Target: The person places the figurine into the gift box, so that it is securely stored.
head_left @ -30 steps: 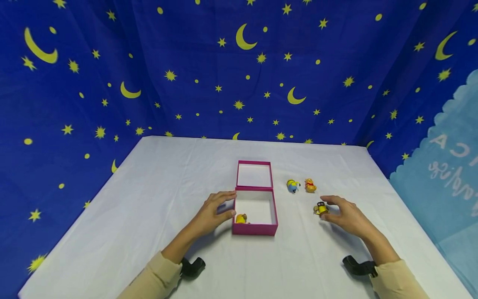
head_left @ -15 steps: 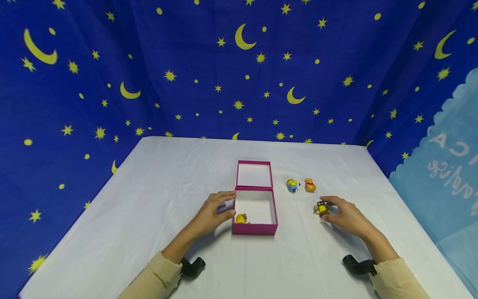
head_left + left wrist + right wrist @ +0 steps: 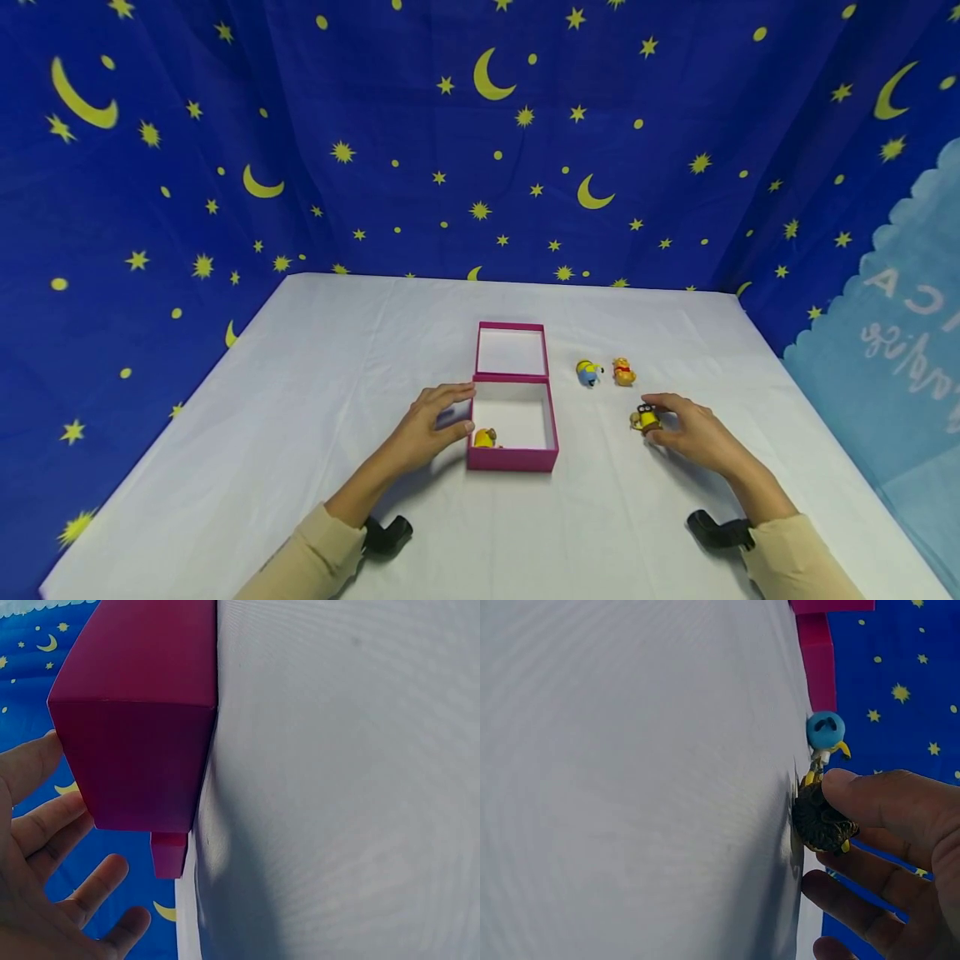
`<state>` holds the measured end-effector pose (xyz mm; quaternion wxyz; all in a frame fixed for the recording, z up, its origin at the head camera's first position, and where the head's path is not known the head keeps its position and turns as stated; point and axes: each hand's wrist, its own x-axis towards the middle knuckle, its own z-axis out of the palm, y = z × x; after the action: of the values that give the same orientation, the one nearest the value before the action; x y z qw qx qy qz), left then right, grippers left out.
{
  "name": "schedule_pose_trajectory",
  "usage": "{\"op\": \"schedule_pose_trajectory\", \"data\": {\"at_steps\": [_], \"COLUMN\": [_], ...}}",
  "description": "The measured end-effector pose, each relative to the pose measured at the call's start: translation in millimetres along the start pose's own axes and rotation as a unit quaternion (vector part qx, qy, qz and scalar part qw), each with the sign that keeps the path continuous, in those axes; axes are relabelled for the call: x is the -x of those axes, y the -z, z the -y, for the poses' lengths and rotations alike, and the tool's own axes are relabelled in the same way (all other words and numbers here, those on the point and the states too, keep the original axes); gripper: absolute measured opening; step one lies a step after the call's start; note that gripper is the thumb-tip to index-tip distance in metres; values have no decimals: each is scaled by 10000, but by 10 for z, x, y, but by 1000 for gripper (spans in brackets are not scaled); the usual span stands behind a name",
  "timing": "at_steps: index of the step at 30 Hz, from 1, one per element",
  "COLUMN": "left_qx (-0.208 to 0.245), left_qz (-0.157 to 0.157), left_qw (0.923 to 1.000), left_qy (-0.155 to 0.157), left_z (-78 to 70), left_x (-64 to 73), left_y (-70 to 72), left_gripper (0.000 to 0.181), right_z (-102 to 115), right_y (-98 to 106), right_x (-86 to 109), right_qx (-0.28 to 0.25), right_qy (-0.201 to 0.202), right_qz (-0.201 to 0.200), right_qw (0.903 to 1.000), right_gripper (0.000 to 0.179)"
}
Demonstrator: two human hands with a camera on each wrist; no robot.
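Note:
A magenta box [image 3: 512,460] with a white inside stands with its lid [image 3: 512,323] folded back. Inside it, at the near left corner, sits a small yellow figure [image 3: 484,438]. My left hand [image 3: 429,427] rests thumb and fingertips against the box's left side, fingers fairly straight; the left wrist view shows them at the box wall [image 3: 139,757]. On the right, my right hand [image 3: 693,433] pinches a yellow-and-brown minion figure [image 3: 646,419] with dark goggles between thumb and fingers. In the right wrist view its dark brown underside [image 3: 821,819] shows beneath the thumb, close to the cloth.
Beyond the right hand lie a blue-and-yellow minion figure [image 3: 588,373] and an orange bear figure [image 3: 622,372] with a red shirt. White cloth [image 3: 360,350] covers the table. A blue curtain with moons and stars [image 3: 420,125] hangs behind.

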<state>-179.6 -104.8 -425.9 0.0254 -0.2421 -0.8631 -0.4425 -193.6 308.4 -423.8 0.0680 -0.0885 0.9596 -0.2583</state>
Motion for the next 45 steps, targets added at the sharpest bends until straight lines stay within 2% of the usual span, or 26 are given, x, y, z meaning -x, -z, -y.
{"op": "schedule_pose_trajectory", "data": {"at_steps": [25, 38, 45], "left_qx": [-44, -10, 42], "left_qz": [-39, -52, -3], "left_qw": [10000, 9999, 10000], "left_qy": [-58, -95, 20], "left_z": [24, 24, 28], "left_x": [-3, 0, -5], "left_y": [-12, -10, -9], "left_gripper": [49, 48, 48], "right_z": [-30, -54, -18], "right_y": [-7, -14, 36], "right_x": [-16, 3, 31], "right_qx": [1, 43, -63], "right_qy": [-143, -176, -44], "right_qz": [80, -98, -208], "right_qw": [9999, 9998, 9998], "right_gripper": [59, 58, 58]}}
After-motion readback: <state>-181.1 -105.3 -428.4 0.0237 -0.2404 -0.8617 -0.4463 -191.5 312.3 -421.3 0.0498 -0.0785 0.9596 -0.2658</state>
